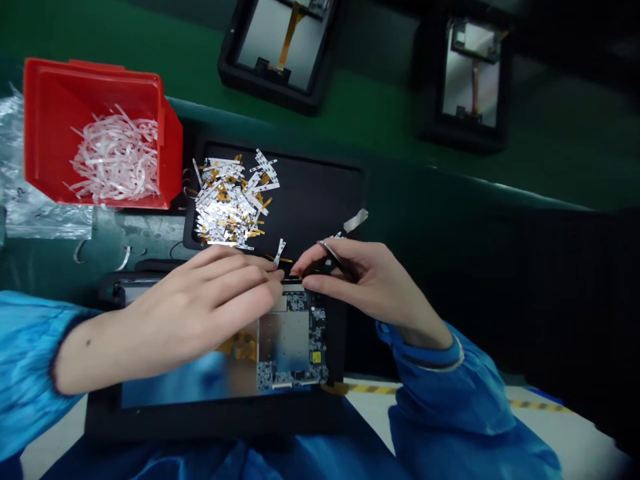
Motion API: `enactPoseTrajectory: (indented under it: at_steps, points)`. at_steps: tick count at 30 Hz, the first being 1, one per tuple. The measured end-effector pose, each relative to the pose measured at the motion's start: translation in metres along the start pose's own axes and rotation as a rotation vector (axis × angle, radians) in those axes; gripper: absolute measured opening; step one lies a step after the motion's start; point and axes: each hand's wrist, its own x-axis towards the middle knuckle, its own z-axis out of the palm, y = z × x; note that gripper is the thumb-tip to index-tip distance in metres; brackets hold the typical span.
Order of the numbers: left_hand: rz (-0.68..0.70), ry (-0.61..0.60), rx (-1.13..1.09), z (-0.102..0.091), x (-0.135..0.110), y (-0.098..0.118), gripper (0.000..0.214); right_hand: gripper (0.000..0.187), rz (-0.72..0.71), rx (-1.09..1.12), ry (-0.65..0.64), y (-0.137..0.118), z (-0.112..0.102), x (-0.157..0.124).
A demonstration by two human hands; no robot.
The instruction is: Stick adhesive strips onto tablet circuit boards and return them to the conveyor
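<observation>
A tablet-like device (165, 390) lies face down before me in a black frame, its inside showing. On its right part is a circuit board (320, 333) with a metal shield. My left hand (215, 303) reaches across the device, its fingertips together at the board's upper edge; whatever they pinch is hidden. My right hand (373, 280) is at the same edge, thumb and forefinger close to the left fingertips. Dark metal tweezers (333, 255) rest in its grip. Just above the fingers lies a small white flex strip (280, 252).
A black tray (320, 193) behind the device holds a pile of white-and-orange flex strips (230, 207). At left stands a red bin (173, 160) of white peeled strips, beside clear plastic bags (45, 207). Two framed units (280, 47) sit on the green surface at the back.
</observation>
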Motion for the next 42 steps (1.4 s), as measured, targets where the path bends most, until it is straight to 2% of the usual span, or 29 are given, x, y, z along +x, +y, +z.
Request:
enactPoseTrajectory:
  at_steps: [5,7,10,13,15,16,19,22,24,28,35,38,42]
  points:
    - [0.085,0.019,0.182,-0.001,-0.001,0.005,0.024,0.006,-0.028,-0.011,0.018,0.003,0.003,0.003]
    - [0.081,0.007,0.160,-0.003,-0.001,0.006,0.025,0.008,-0.042,-0.069,0.053,0.001,0.004,0.000]
    - [-0.098,-0.048,-0.092,-0.005,0.002,0.004,0.023,0.015,-0.090,-0.190,0.225,-0.008,0.002,-0.011]
    - [-0.353,-0.089,-0.446,-0.005,0.009,0.002,0.025,0.013,-0.216,-0.122,0.523,-0.019,-0.001,-0.024]
    - [-0.376,-0.099,-0.522,-0.003,0.012,0.002,0.026,0.025,-0.276,-0.072,0.651,-0.021,-0.003,-0.027]
    - [-0.327,-0.098,-0.479,-0.002,0.013,0.002,0.025,0.028,-0.276,-0.086,0.668,-0.021,-0.003,-0.027]
    - [-0.027,-0.040,-0.140,0.002,0.011,0.005,0.023,0.034,-0.165,-0.104,0.552,-0.013,-0.002,-0.022]
    - [0.165,-0.011,0.114,0.003,0.007,0.009,0.025,0.032,-0.033,0.125,0.411,-0.005,0.002,-0.016]
    - [0.175,-0.031,0.156,0.003,0.006,0.010,0.025,0.022,0.005,0.272,0.308,-0.003,0.004,-0.014]
    - [0.174,-0.021,0.196,0.001,0.007,0.012,0.026,0.037,-0.057,0.323,0.180,-0.003,0.003,-0.013]
    - [0.163,-0.049,0.137,-0.002,0.008,0.010,0.023,0.035,-0.099,0.322,0.211,0.002,0.004,-0.010]
    - [0.116,-0.099,0.091,-0.006,0.004,0.009,0.027,0.035,-0.096,0.336,0.242,0.003,0.005,-0.011]
    - [0.119,-0.162,0.094,-0.009,-0.002,0.011,0.033,0.032,-0.082,0.329,0.259,0.003,0.007,-0.013]
